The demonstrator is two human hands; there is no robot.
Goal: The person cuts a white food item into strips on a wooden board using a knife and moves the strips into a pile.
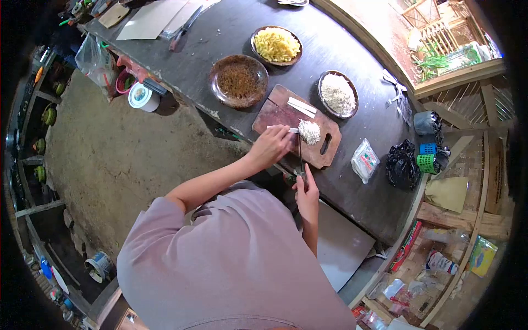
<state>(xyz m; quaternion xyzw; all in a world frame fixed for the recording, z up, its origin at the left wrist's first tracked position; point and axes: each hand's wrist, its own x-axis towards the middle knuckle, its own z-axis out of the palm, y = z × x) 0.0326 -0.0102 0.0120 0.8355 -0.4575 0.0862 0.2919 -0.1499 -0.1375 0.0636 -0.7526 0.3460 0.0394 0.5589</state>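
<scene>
My left hand is closed with its fingertips on a white strip of food, pressing it onto the wooden cutting board. My right hand grips a knife, whose narrow dark blade crosses the board at the end of that strip. Just right of the blade is a pile of finely cut white shreds. Two more white strips lie on the board above my hands. Most of the knife's handle is hidden by my fingers.
Around the board on the dark table are an oily brown plate, a bowl of yellow pieces and a bowl of white shreds. A white packet and black plastic bag lie at right. Another knife lies upper left.
</scene>
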